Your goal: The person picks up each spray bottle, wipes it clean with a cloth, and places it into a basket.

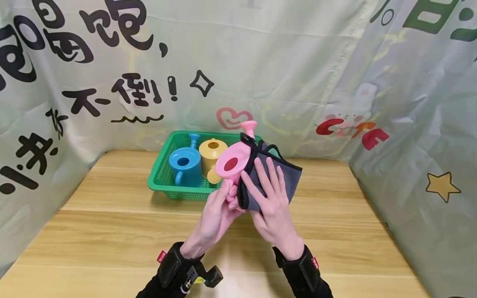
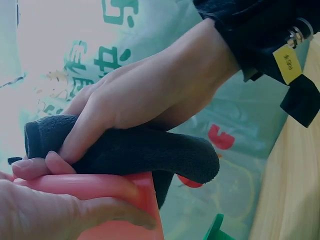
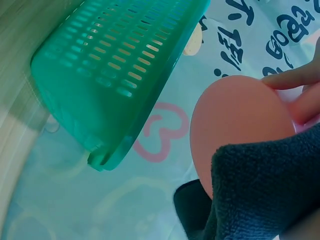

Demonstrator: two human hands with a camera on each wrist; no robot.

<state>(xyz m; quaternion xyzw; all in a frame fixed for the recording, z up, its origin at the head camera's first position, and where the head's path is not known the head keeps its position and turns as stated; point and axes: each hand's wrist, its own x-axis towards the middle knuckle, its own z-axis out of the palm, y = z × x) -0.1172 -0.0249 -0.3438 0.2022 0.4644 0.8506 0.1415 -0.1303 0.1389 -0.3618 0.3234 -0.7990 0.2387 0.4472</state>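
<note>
A pink toy watering can (image 1: 240,151) is held tilted above the table, its spout pointing away toward the back. My left hand (image 1: 216,213) grips it at the handle side, with fingers partly hidden beneath. Against the can's right side, my right hand (image 1: 272,207) holds a dark grey cloth (image 1: 294,178) with black edging. Its fingers lie spread over the cloth; in the left wrist view the thumb hooks over a fold of the cloth (image 2: 145,150), right by the pink can (image 2: 120,187). From the right wrist, the cloth (image 3: 270,175) covers part of the can's round base (image 3: 235,115).
Behind my hands, a green plastic basket (image 1: 158,174) stands at the back of the wooden table (image 1: 123,231). Inside are a blue watering can (image 1: 190,171) and a yellow watering can (image 1: 208,151). Printed fabric (image 1: 283,74) surrounds the table at the back and sides.
</note>
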